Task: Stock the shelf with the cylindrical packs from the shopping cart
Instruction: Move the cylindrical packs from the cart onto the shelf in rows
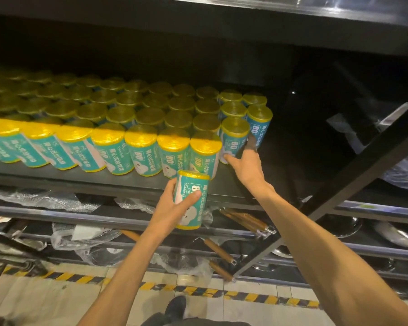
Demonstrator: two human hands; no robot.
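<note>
- near the floor a black shoe [176, 307] stands by the yellow-and-black tape [198, 290]
- the left hand [172, 208] is wrapped round a teal pack [191, 201]; its grip pinches the pack's middle, thumb across the label, the yellow top above the fingers, just before the shelf [118, 182] edge
- the right hand [245, 165] reaches onto the shelf, its grip round the base of an end pack [234, 135], thumb on the near side, fingers behind it
- behind, the rows of packs [132, 114] stand upright, filling the shelf's left side

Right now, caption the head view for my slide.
Left hand holds a teal pack below the shelf edge; right hand grips a pack at the row's end.
</note>
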